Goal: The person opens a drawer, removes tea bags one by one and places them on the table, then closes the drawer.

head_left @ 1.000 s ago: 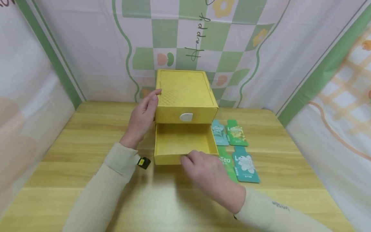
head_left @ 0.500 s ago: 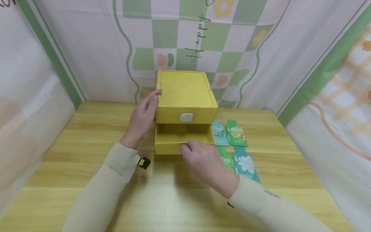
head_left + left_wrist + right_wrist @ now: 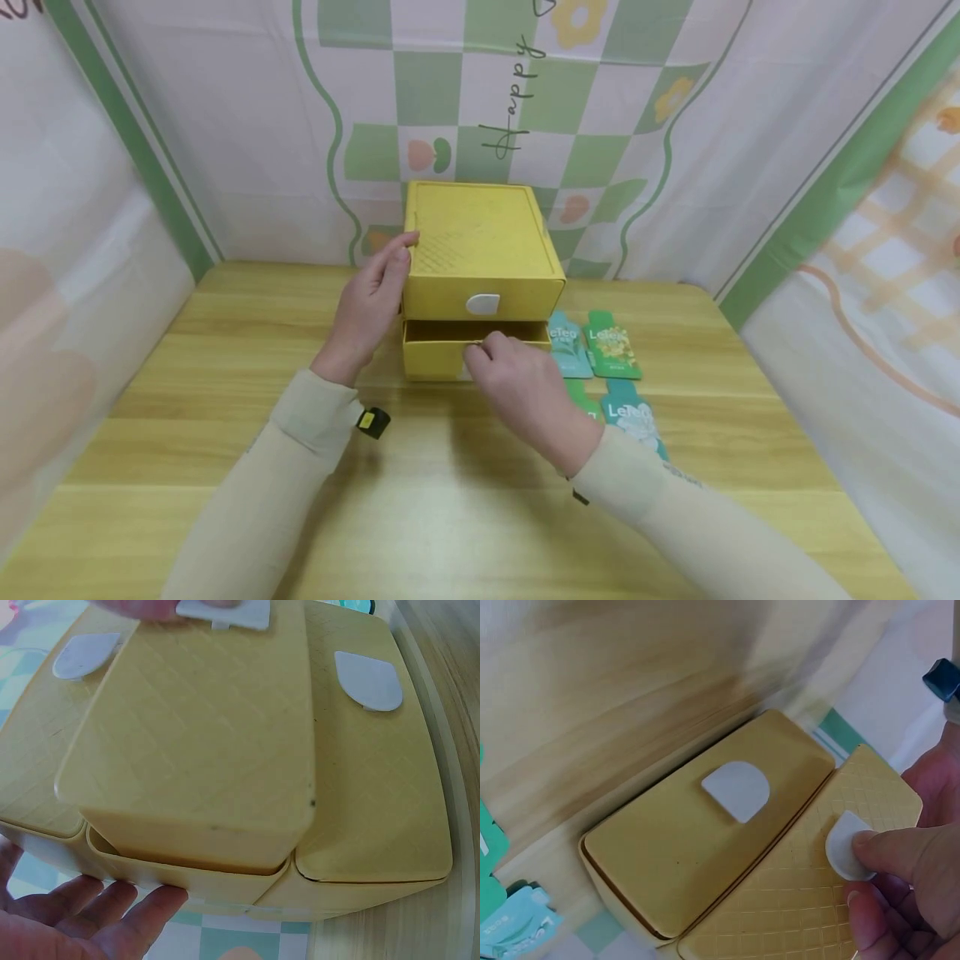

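Note:
A yellow drawer cabinet (image 3: 480, 229) with white tab handles stands near the back of the table. One drawer (image 3: 435, 360) below the top one sticks partly out. My right hand (image 3: 528, 387) is at its front; in the right wrist view the thumb and fingers pinch the white tab (image 3: 844, 847). My left hand (image 3: 367, 308) rests against the cabinet's left side, its fingertips at the top edge. In the left wrist view its fingers (image 3: 154, 915) lie fairly straight along the cabinet's side. The drawer's inside is mostly hidden in the head view.
Several flat LeTea packets lie right of the cabinet, among them a green one (image 3: 613, 346) and a teal one (image 3: 630, 412), partly covered by my right arm. A patterned cloth (image 3: 427, 92) hangs behind. The wooden table (image 3: 750, 467) extends to both sides.
The drawer has slid backward into the cabinet, from far out to only a little way out. My right hand has moved back with it; the left hand has stayed put.

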The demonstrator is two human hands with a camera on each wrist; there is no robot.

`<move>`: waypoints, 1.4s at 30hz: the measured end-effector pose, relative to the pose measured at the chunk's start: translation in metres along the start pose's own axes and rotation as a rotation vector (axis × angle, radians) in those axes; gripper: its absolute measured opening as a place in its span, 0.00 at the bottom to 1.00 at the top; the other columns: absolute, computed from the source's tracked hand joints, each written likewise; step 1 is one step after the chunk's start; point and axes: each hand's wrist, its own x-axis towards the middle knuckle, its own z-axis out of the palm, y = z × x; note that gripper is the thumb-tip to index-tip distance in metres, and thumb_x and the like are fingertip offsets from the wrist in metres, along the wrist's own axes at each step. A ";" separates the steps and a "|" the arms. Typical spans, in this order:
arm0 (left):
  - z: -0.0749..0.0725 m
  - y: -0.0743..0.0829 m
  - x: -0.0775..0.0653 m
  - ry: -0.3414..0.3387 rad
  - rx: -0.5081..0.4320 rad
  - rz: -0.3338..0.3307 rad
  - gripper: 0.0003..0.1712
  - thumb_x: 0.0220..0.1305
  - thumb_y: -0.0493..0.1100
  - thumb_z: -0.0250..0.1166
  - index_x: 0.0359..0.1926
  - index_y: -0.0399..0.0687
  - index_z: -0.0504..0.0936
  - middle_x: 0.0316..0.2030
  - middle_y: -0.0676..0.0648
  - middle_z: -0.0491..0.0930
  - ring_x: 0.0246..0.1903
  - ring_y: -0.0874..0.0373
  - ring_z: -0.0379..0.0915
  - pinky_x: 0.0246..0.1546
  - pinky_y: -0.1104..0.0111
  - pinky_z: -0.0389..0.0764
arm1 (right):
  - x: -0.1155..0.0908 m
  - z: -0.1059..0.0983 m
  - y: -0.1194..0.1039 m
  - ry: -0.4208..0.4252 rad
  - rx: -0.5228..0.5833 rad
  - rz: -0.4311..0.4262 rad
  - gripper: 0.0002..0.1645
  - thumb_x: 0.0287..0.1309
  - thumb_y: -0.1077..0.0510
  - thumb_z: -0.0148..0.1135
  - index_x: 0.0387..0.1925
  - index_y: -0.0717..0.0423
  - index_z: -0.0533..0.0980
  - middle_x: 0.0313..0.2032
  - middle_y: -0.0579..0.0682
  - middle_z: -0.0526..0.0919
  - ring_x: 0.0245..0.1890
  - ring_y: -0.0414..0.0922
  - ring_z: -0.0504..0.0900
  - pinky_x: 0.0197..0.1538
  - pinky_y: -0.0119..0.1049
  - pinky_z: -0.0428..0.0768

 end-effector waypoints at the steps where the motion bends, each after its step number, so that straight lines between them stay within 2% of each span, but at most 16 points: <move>1: 0.000 0.000 0.000 0.000 0.000 -0.001 0.32 0.70 0.71 0.38 0.69 0.74 0.67 0.33 0.42 0.66 0.29 0.48 0.62 0.42 0.56 0.69 | 0.001 0.001 0.001 0.003 -0.003 0.001 0.08 0.61 0.69 0.54 0.29 0.58 0.75 0.24 0.51 0.75 0.18 0.43 0.68 0.13 0.34 0.65; 6: 0.001 0.000 0.000 0.002 0.000 -0.007 0.32 0.70 0.72 0.38 0.69 0.74 0.67 0.33 0.43 0.66 0.31 0.49 0.64 0.37 0.55 0.69 | 0.005 0.007 0.005 -0.008 -0.024 0.014 0.08 0.61 0.69 0.55 0.29 0.57 0.76 0.25 0.52 0.77 0.19 0.42 0.70 0.12 0.34 0.66; 8: 0.001 0.001 0.000 0.000 0.000 -0.009 0.32 0.70 0.72 0.38 0.69 0.75 0.67 0.34 0.44 0.67 0.36 0.52 0.65 0.41 0.56 0.69 | 0.006 0.009 0.007 -0.017 -0.030 0.021 0.09 0.59 0.71 0.54 0.29 0.57 0.76 0.26 0.52 0.78 0.19 0.42 0.71 0.12 0.34 0.67; 13: 0.001 0.002 0.000 -0.005 -0.002 -0.012 0.32 0.70 0.72 0.38 0.69 0.75 0.67 0.35 0.43 0.68 0.33 0.49 0.63 0.38 0.55 0.69 | 0.009 0.013 0.009 -0.014 -0.043 0.032 0.08 0.61 0.70 0.53 0.30 0.58 0.76 0.28 0.53 0.79 0.20 0.43 0.73 0.13 0.35 0.68; 15: 0.001 0.002 0.000 0.000 -0.001 -0.008 0.32 0.70 0.72 0.38 0.69 0.75 0.67 0.37 0.45 0.70 0.35 0.50 0.65 0.38 0.55 0.69 | 0.009 0.014 0.010 -0.006 -0.046 0.038 0.08 0.63 0.69 0.53 0.30 0.58 0.76 0.28 0.53 0.79 0.20 0.44 0.73 0.13 0.35 0.68; 21: 0.001 0.002 0.001 0.005 0.002 0.000 0.32 0.70 0.72 0.38 0.69 0.74 0.67 0.38 0.45 0.71 0.42 0.54 0.67 0.43 0.55 0.69 | 0.010 0.018 0.012 0.010 -0.071 0.045 0.08 0.64 0.68 0.52 0.30 0.58 0.75 0.26 0.52 0.76 0.19 0.44 0.70 0.12 0.35 0.66; 24: 0.001 0.002 0.001 0.008 0.001 0.008 0.33 0.70 0.71 0.38 0.69 0.72 0.68 0.43 0.48 0.74 0.49 0.58 0.68 0.48 0.55 0.70 | 0.011 0.020 0.012 0.011 -0.084 0.048 0.08 0.65 0.66 0.53 0.30 0.57 0.75 0.26 0.52 0.76 0.18 0.43 0.69 0.12 0.35 0.65; 26: 0.001 0.002 0.001 0.013 0.000 0.015 0.33 0.70 0.71 0.38 0.69 0.71 0.68 0.51 0.52 0.75 0.53 0.60 0.66 0.52 0.55 0.68 | 0.011 0.021 0.012 0.014 -0.088 0.049 0.07 0.65 0.66 0.54 0.30 0.57 0.75 0.26 0.51 0.76 0.18 0.43 0.69 0.12 0.35 0.64; 29: 0.001 0.002 0.001 0.014 -0.001 0.014 0.33 0.71 0.71 0.38 0.69 0.70 0.68 0.44 0.48 0.75 0.52 0.59 0.66 0.50 0.55 0.68 | 0.011 0.022 0.012 0.023 -0.091 0.047 0.07 0.64 0.65 0.55 0.30 0.57 0.76 0.26 0.52 0.76 0.18 0.43 0.69 0.12 0.34 0.64; 31: 0.001 0.002 0.001 0.016 0.001 0.012 0.33 0.70 0.71 0.38 0.69 0.70 0.68 0.44 0.48 0.75 0.51 0.58 0.66 0.49 0.55 0.69 | 0.011 0.023 0.012 0.031 -0.093 0.047 0.06 0.64 0.66 0.55 0.31 0.58 0.76 0.26 0.51 0.76 0.19 0.43 0.69 0.12 0.34 0.64; 33: 0.001 0.002 0.000 0.014 0.006 0.008 0.33 0.70 0.71 0.38 0.69 0.71 0.68 0.47 0.48 0.76 0.53 0.60 0.67 0.51 0.55 0.69 | 0.011 0.025 0.012 0.036 -0.094 0.046 0.07 0.65 0.67 0.53 0.31 0.58 0.75 0.26 0.51 0.76 0.19 0.44 0.69 0.12 0.34 0.64; 36: 0.001 0.002 -0.001 0.014 0.009 0.009 0.33 0.71 0.70 0.38 0.69 0.71 0.68 0.62 0.55 0.72 0.57 0.62 0.66 0.55 0.55 0.69 | 0.010 0.026 0.011 0.030 -0.096 0.049 0.07 0.65 0.67 0.52 0.32 0.58 0.75 0.27 0.51 0.76 0.20 0.44 0.70 0.13 0.35 0.65; 40: 0.001 0.001 -0.001 0.014 0.012 0.010 0.32 0.71 0.70 0.38 0.70 0.71 0.67 0.57 0.54 0.75 0.57 0.62 0.66 0.55 0.55 0.68 | 0.008 0.022 0.011 0.010 -0.082 0.050 0.07 0.65 0.68 0.51 0.34 0.58 0.74 0.29 0.52 0.76 0.21 0.45 0.70 0.14 0.35 0.66; 42: 0.001 0.001 0.000 0.010 0.011 0.011 0.32 0.71 0.70 0.38 0.70 0.72 0.67 0.47 0.49 0.75 0.53 0.59 0.67 0.53 0.55 0.69 | 0.007 0.019 0.010 0.004 -0.070 0.040 0.07 0.63 0.70 0.50 0.34 0.58 0.74 0.29 0.52 0.76 0.21 0.44 0.69 0.13 0.35 0.65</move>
